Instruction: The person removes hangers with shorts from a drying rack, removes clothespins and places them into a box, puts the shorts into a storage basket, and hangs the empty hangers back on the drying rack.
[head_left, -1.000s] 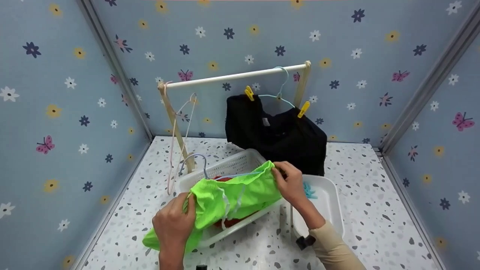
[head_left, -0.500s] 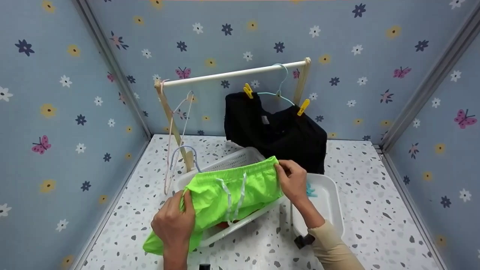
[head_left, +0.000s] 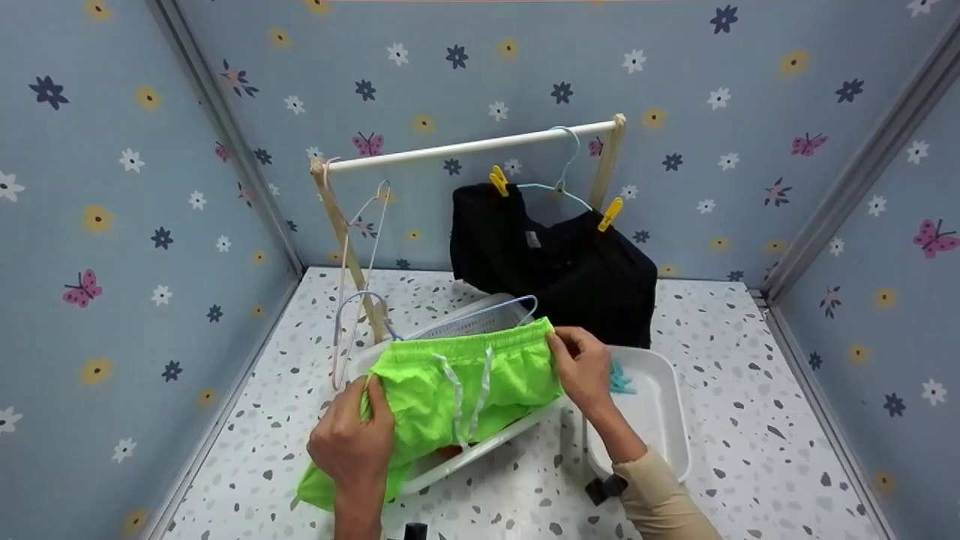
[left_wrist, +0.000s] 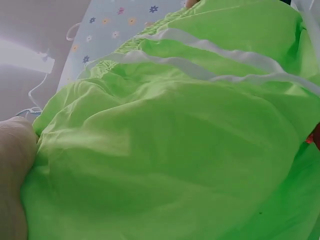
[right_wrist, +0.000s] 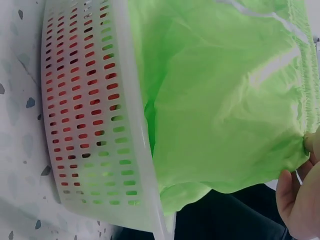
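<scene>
Bright green shorts (head_left: 465, 382) with an elastic waistband and white drawstrings are stretched between both hands, over a white basket (head_left: 450, 469). My left hand (head_left: 352, 442) pinches the waistband's left corner with thumb and fingers. At the other corner, my right hand (head_left: 583, 367) pinches the fabric; the right wrist view shows its fingertips (right_wrist: 286, 187) at the waistband edge. A blue hanger (head_left: 360, 293) is behind the shorts, its hook at the left and its right end standing above the waistband. The rest of it is hidden by the fabric.
A rack with a white bar (head_left: 472, 150) stands behind. From it hang a black garment (head_left: 555, 277) held by yellow clothespins (head_left: 610, 214) and a pink hanger (head_left: 346, 255). A white tray (head_left: 660, 450) with light-blue clothespins (head_left: 619, 379) is at the right. Red fabric shows through the basket.
The shorts have been raised and spread flatter, with the waistband pulled straight. The blue hanger, first across the waist opening, now sits behind the shorts with its right end showing above.
</scene>
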